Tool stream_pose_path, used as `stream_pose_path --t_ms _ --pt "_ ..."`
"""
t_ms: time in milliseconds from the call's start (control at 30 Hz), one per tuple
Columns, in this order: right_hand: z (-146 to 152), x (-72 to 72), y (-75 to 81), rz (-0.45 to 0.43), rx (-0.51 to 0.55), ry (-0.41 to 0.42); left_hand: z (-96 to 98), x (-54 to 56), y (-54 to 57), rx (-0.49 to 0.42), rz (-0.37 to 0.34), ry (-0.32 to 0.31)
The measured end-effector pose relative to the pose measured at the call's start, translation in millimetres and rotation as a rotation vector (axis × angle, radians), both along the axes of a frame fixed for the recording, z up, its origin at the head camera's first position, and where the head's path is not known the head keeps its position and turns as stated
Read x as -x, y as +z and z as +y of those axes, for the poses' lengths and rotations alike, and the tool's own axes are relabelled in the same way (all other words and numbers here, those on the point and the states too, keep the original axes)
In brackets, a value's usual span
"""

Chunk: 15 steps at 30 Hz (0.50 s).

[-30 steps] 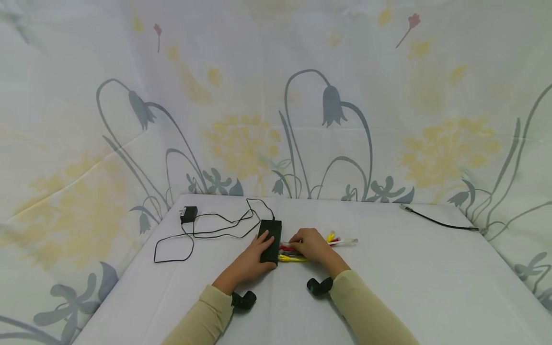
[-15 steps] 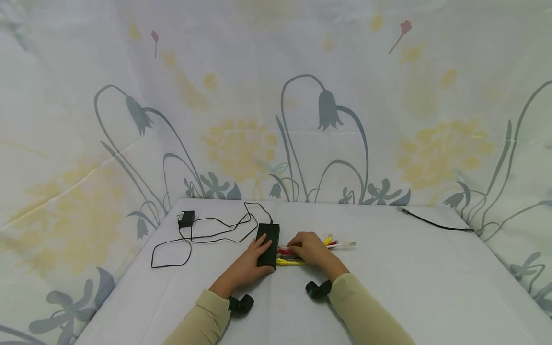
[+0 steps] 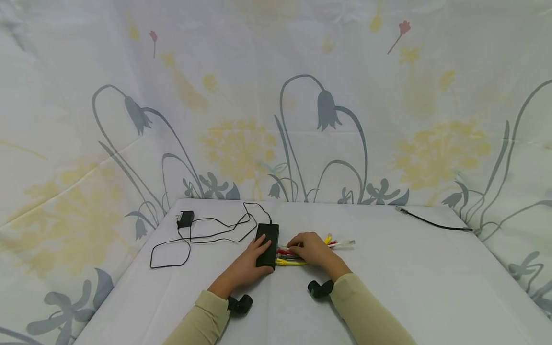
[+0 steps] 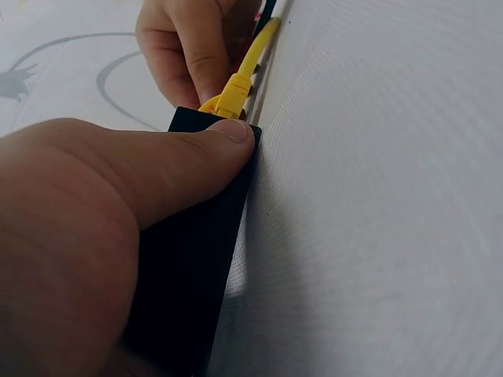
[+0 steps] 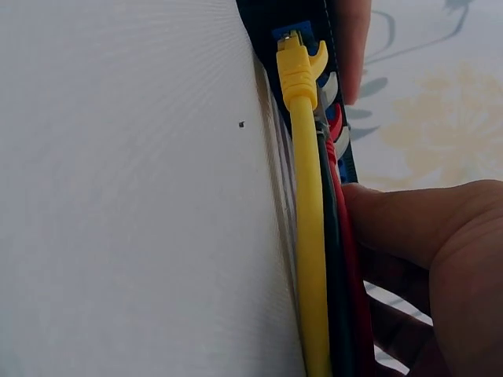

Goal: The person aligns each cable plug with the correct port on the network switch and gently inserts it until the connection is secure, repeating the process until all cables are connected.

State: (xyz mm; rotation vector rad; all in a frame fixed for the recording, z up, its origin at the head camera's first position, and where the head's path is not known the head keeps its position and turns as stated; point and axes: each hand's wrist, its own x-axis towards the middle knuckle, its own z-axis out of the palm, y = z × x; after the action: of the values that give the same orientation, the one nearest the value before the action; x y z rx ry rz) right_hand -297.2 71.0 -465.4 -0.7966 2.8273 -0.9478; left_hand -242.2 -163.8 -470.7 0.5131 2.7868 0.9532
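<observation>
A black network switch [image 3: 270,232] lies on the white table in the head view, its ports facing right. My left hand [image 3: 246,269] holds it, fingers spread over the top and thumb [image 4: 192,161] against the near end. Several network cables run from the ports: a yellow cable [image 5: 309,212] nearest me, then a dark cable [image 5: 335,251] and a red cable [image 5: 353,267]. My right hand [image 3: 312,248] pinches a network cable close to the ports at the far part of the row. Its plug is hidden behind the fingers in the right wrist view.
A black power adapter [image 3: 185,219] lies at the back left, its thin cord [image 3: 217,219] looping to the switch. Loose cable ends, including a white cable [image 3: 342,245], stick out right of my right hand. A short black cable [image 3: 431,222] lies at the back right.
The head view has shifted slightly, so everything sits a little lower and further left in it. Both hands keep their places on the switch and the cable.
</observation>
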Motion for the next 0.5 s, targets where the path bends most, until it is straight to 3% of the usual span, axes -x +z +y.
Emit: stream_pose_path --t_ms 500 --pt "2 -2.4 11.1 -0.049 0.0 -0.014 -0.2 0.3 -1.0 0.002 -0.002 0.005"
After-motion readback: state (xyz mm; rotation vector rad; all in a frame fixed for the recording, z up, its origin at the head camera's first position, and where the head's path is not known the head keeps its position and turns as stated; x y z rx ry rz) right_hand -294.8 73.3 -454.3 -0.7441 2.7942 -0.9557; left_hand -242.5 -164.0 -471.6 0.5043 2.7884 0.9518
